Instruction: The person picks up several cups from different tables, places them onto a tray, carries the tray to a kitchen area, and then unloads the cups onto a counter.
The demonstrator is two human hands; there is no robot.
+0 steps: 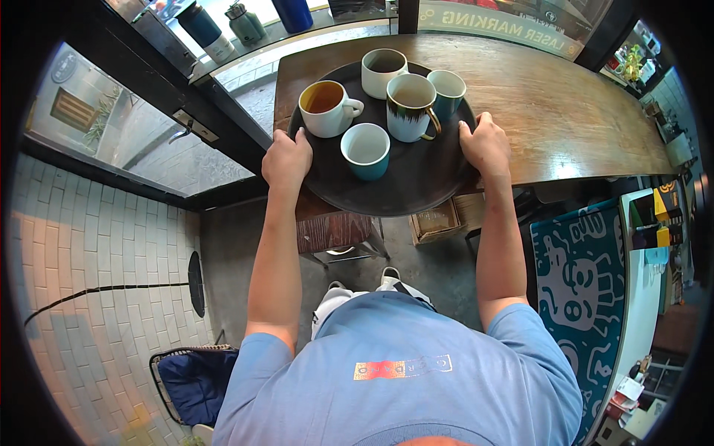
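A round black tray [387, 192] is held between my two hands, its near part reaching out past the table's front edge. My left hand [287, 160] is closed on its left rim, thumb on top. Closed on the right rim, also thumb up, is my right hand [487, 147]. On the tray stand a white mug with a yellow-brown inside [321, 125], a white mug with a dark inside [375, 85], a patterned mug with a gold handle [409, 129], a teal cup [451, 104] and a white-and-teal cup [366, 168]. Whether the tray's far part touches the table cannot be told.
A wooden table [573, 123] runs to the right beneath the window. Several bottles, including a grey-green one [245, 24], line the sill. A dark wooden stool [335, 232] and a wooden crate [437, 221] sit below. At left are a glass door [141, 111] and a navy-cushioned chair [195, 383].
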